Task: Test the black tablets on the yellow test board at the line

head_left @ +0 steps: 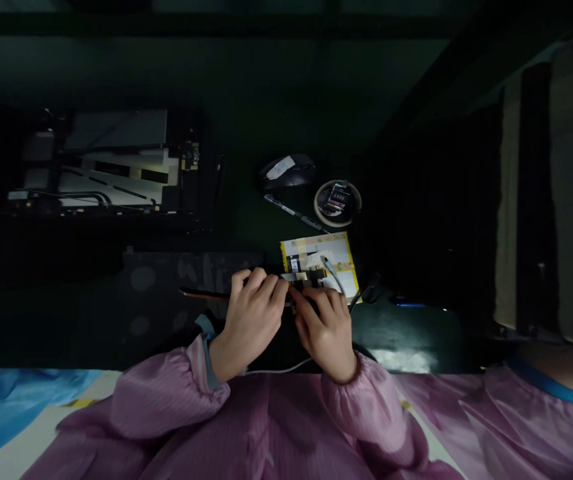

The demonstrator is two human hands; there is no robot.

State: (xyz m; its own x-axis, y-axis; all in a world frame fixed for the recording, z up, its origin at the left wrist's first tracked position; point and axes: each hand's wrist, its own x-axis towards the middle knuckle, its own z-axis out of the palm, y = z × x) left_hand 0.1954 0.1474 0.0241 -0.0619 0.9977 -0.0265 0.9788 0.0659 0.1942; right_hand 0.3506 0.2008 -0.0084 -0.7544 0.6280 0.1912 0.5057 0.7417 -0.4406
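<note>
My left hand is closed, its curled fingertips pressed together over the near left corner of a flat white board with yellow edges. A thin orange-brown strip sticks out to the left from beneath that hand; I cannot tell whether it is gripped. Close beside it, my right hand is also closed, thumb and fingers drawn together at the same spot. Small dark parts with connectors lie on the board just beyond the fingertips. A grey cable with a metal plug runs across the board toward my right hand. What both hands pinch is hidden.
Beyond the board are a pen, a black mouse and a round dish with a small counter. An opened device lies at left, a dark panel nearer. A blue pen-like item and another person's sleeve are right.
</note>
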